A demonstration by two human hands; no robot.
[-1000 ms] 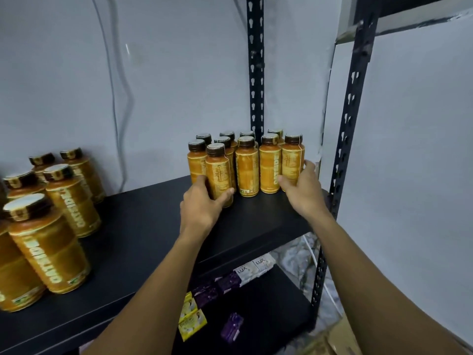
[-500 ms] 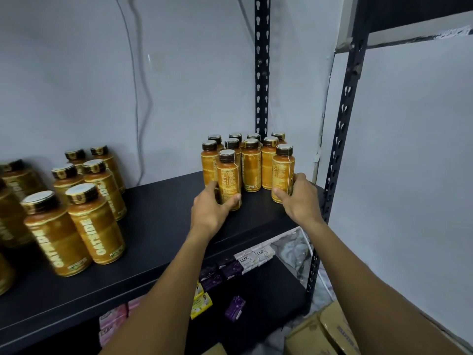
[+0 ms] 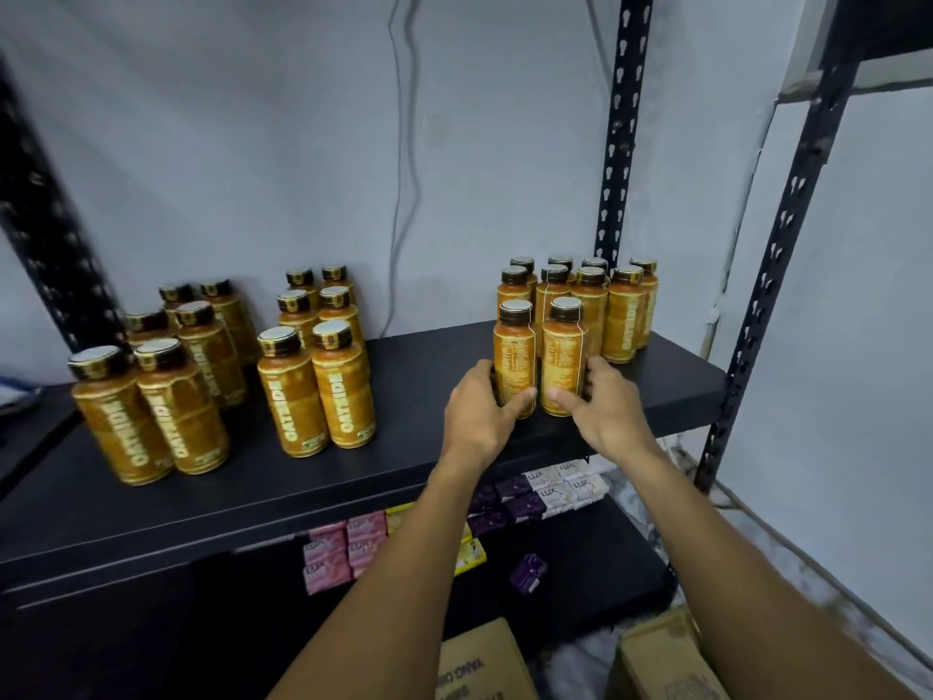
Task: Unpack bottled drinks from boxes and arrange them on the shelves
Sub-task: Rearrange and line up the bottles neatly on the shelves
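Two orange bottles with dark caps stand side by side at the front of a cluster on the black shelf (image 3: 671,381). My left hand (image 3: 482,414) grips the left front bottle (image 3: 515,353) near its base. My right hand (image 3: 606,411) grips the right front bottle (image 3: 564,353) the same way. Behind them stand several more of the same bottles (image 3: 623,315) in rows toward the wall. Two other groups of the same orange bottles stand upright further left: one in the shelf's middle (image 3: 315,376), one at its left end (image 3: 161,396).
A black perforated upright (image 3: 618,128) rises behind the cluster, another (image 3: 787,224) at the shelf's right front corner. The lower shelf holds pink (image 3: 328,558), purple (image 3: 510,502) and white soap packs (image 3: 570,485). Cardboard boxes (image 3: 479,664) sit on the floor below.
Both hands drew their bottles forward and together, so the two now stand as a pair in front of the cluster. The view has tilted and pulled back, showing more bottles at left.
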